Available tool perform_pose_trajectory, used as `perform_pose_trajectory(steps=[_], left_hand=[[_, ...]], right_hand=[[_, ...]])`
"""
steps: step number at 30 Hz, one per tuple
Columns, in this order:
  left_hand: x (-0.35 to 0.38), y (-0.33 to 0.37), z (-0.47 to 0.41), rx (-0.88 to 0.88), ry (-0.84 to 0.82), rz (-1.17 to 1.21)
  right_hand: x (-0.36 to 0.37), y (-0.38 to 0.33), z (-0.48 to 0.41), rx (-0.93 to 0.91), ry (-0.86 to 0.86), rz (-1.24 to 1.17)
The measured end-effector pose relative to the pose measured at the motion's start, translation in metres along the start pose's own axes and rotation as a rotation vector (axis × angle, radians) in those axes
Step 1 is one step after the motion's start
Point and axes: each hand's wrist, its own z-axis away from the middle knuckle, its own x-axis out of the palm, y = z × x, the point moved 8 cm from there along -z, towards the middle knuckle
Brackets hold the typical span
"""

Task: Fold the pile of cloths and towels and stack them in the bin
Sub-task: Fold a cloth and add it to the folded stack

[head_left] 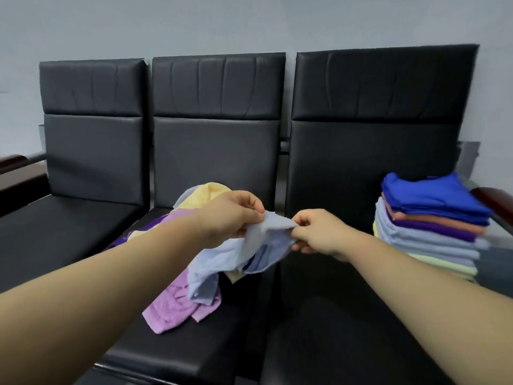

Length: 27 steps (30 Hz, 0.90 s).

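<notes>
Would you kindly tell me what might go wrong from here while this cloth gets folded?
1. The light blue cloth, pinched by the left hand and right hand, hangs bunched onto the loose pile; lifting it may drag the lilac cloth off the seat, since it lies near the front edge.
2. The folded stack is tall with uneven layers; another cloth on top might tip it.

head view: from the person's head, facing forward and down at black seats (pixel 372 162) along the wall (pixel 249 20).
nearness: close over the middle seat (pixel 180 351).
</notes>
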Motion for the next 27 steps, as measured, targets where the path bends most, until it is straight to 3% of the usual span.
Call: perform_pose_trajectory(steps=[9, 11, 14, 17, 20, 23, 27], left_hand=[[0.154, -0.010, -0.020, -0.063, -0.168, 0.010], [0.171, -0.026, -0.023, -0.073, -0.183, -0.123], [0.183, -0.049, -0.020, -0.042, -0.220, -0.545], [0.183, -0.074, -0.014, -0.034, -0.354, -0.979], [0.172, -0.101, -0.013, -0.071, -0.459, -1.194], [0.165, -0.124, -0.016, -0.064, -0.461, -1.218], [0.166, -0.134, -0.026, 0.051, -0.360, -1.121]], right_hand=[[-0.107, 0.121, 0.066, 0.173, 0.260, -0.043], [-0.109, 0.145, 0.077, 0.209, 0.284, 0.106], [-0.098, 0.166, 0.090, 0.231, 0.281, 0.298], [-0.069, 0.169, 0.090, 0.152, 0.200, 0.369], [-0.023, 0.167, 0.085, 0.082, -0.026, 0.340], [0.015, 0.165, 0.076, -0.041, -0.170, 0.497], [0.018, 0.174, 0.064, -0.067, -0.141, 0.603]])
